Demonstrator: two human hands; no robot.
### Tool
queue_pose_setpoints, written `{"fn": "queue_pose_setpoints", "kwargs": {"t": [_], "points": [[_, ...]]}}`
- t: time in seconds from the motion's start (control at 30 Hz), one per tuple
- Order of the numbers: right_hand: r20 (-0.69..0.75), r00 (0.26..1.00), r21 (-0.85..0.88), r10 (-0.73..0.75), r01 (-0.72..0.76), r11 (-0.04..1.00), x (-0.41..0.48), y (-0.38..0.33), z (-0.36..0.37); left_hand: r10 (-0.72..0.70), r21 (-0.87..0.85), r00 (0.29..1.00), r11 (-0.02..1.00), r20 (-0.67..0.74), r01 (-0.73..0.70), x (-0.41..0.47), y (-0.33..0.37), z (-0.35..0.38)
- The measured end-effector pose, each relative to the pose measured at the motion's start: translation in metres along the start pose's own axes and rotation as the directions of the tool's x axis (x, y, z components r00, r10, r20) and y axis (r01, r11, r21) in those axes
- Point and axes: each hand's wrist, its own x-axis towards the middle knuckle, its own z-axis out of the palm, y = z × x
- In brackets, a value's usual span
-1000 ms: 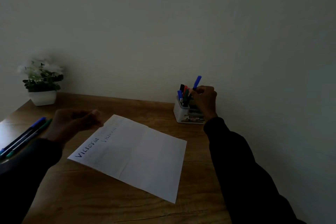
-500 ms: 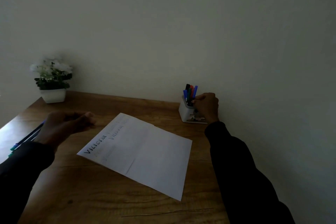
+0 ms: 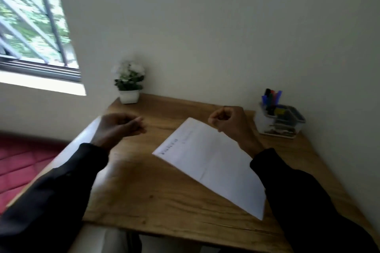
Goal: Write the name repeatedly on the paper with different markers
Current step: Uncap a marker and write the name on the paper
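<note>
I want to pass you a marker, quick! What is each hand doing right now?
Left hand: open, loosely curled, holding nothing.
Right hand: curled above the paper; too blurry to tell whether it holds anything.

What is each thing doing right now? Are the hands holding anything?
Paper, flat on the desk, some writing on it.
Markers, standing in the holder.
Left hand, loosely curled, empty.
Right hand, fist, nothing seen in it.
Plant, upright in its pot.
</note>
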Motion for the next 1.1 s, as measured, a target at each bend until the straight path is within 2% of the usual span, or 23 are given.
{"fn": "queue_pose_setpoints", "kwargs": {"t": [0.1, 0.2, 0.43, 0.57, 0.67, 0.8, 1.1], "points": [[0.182, 0.983, 0.015, -0.023, 0.021, 1.000, -0.009, -0.020, 0.041, -0.008, 0.017, 0.999, 1.000, -0.046, 0.009, -0.010, 0.002, -0.027], [0.297, 0.950, -0.014, -0.093, 0.102, 0.995, -0.012, -0.036, 0.076, -0.038, -0.025, 0.995, 0.999, -0.095, 0.035, -0.018, 0.000, -0.053], [0.422, 0.868, -0.081, -0.262, 0.323, 0.943, -0.007, -0.062, 0.151, -0.048, -0.074, 0.985, 0.997, -0.163, 0.037, -0.036, -0.009, -0.086], [0.530, 0.755, -0.135, -0.386, 0.525, 0.841, 0.007, -0.068, 0.182, -0.052, -0.082, 0.986, 0.996, -0.162, 0.039, -0.037, -0.015, -0.092], [0.614, 0.676, -0.195, -0.407, 0.630, 0.752, 0.014, -0.070, 0.195, -0.058, -0.093, 0.986, 0.995, -0.156, 0.044, -0.036, -0.018, -0.094], [0.668, 0.623, -0.212, -0.407, 0.684, 0.698, 0.018, -0.073, 0.203, -0.065, -0.096, 0.985, 0.994, -0.158, 0.050, -0.035, -0.021, -0.094], [0.684, 0.567, -0.234, -0.459, 0.766, 0.598, 0.021, -0.057, 0.189, -0.086, -0.133, 0.984, 0.989, -0.157, 0.066, -0.030, -0.025, -0.088]]}}
